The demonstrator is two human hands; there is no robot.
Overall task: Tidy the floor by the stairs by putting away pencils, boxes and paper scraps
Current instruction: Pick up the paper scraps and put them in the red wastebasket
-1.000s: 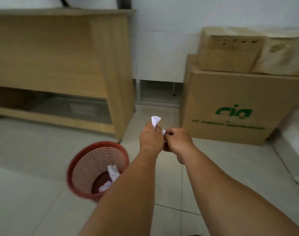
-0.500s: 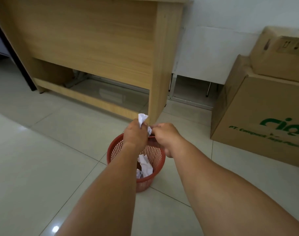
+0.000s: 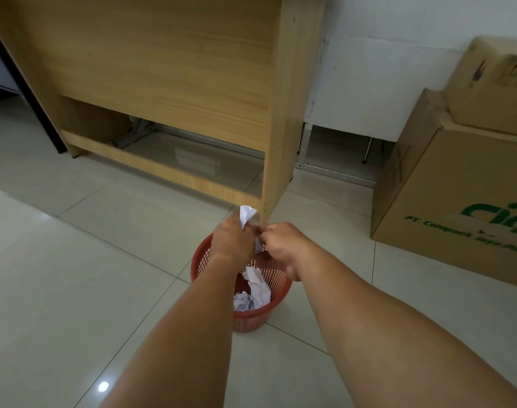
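Note:
A red mesh waste basket [image 3: 205,267] stands on the tiled floor straight ahead, with crumpled white paper [image 3: 255,290] lying inside it. Both hands are held together above the basket's far rim. My left hand [image 3: 232,241] is closed around a white paper scrap [image 3: 247,214] whose end sticks up above the fist. My right hand [image 3: 280,245] pinches the lower part of the same scrap where the two hands meet. Most of the scrap is hidden inside the fingers.
A light wooden desk [image 3: 168,69] stands just beyond the basket, its side panel close to my hands. Stacked cardboard boxes [image 3: 457,184] with green print sit against the white wall at the right. Glossy floor tiles [image 3: 74,275] spread to the left.
The view swung left and down, so the basket went from the lower left to directly under my hands. Both hands kept their hold on the scrap.

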